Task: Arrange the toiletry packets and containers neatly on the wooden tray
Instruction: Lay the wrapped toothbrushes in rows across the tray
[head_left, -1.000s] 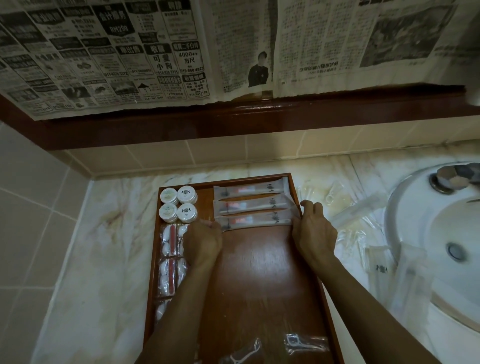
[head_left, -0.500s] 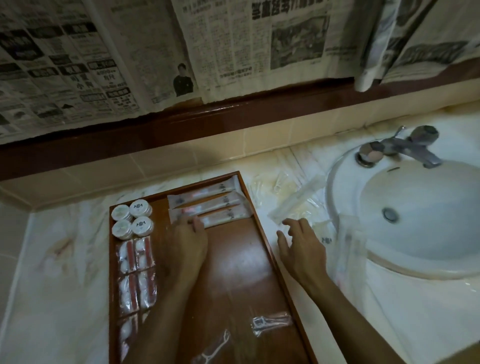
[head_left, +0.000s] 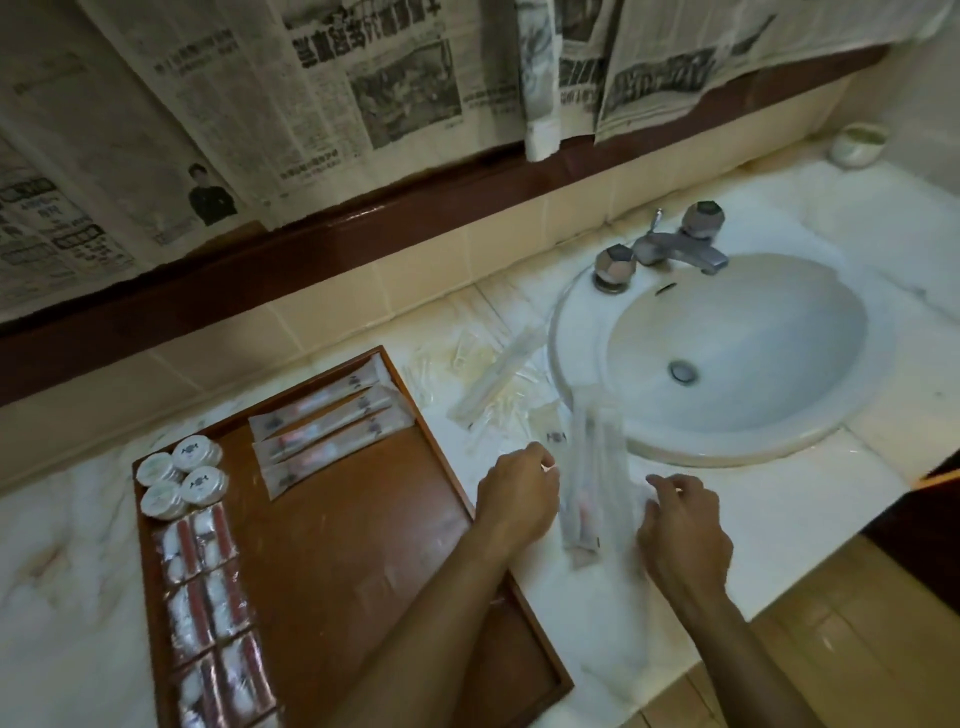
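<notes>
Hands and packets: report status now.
Left hand and right hand flank clear packets on counter, grip unclear. Three packets rowed on wooden tray. Nothing blocking.

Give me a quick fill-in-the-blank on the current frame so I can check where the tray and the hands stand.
1. The wooden tray holds ____ long packets in a row at its far end.
2. The round white containers on the tray number ____.
3. The loose long packet lies between the left hand and the right hand, on the counter beside the ____.
4. The sink lies to the ____ of the tray.

Missing words: three; four; sink; right
</notes>
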